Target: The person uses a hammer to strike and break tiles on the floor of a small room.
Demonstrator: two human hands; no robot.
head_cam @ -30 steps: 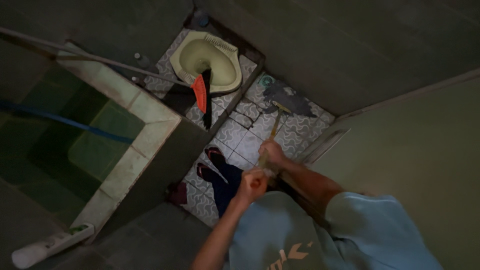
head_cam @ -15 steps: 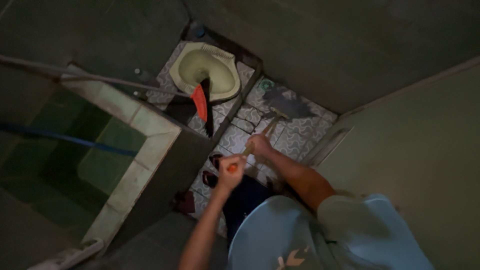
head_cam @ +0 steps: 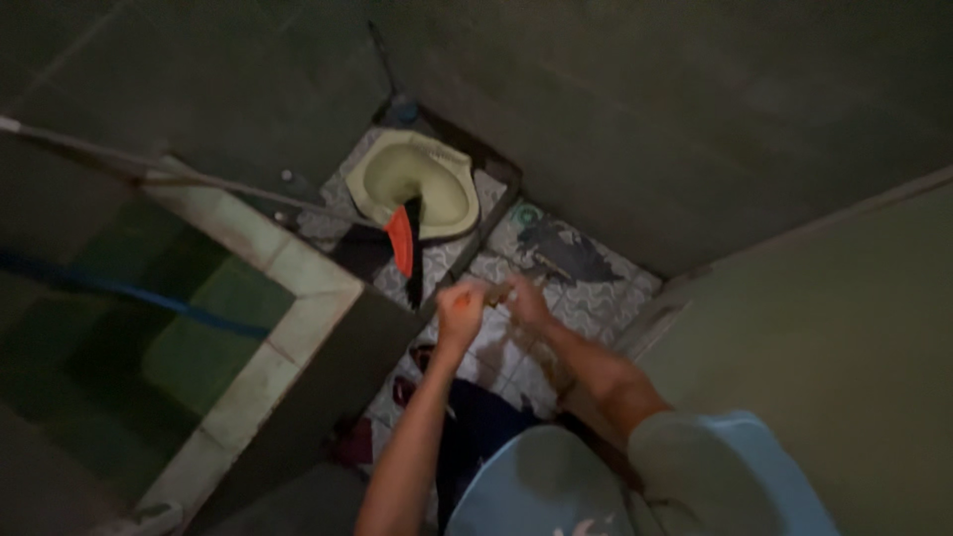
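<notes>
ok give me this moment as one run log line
left hand: grips brush handle | right hand: grips same handle | brush head: over patterned floor tiles | squat toilet: beyond

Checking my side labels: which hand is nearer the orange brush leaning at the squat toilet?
Left. The left hand sits just right of the orange brush; the right hand grips the handle farther right, beyond it.

Glossy ceramic squat toilet (head_cam: 412, 184), patterned glazed floor tiles (head_cam: 596, 298), matt cloth shirt (head_cam: 695, 476)
</notes>
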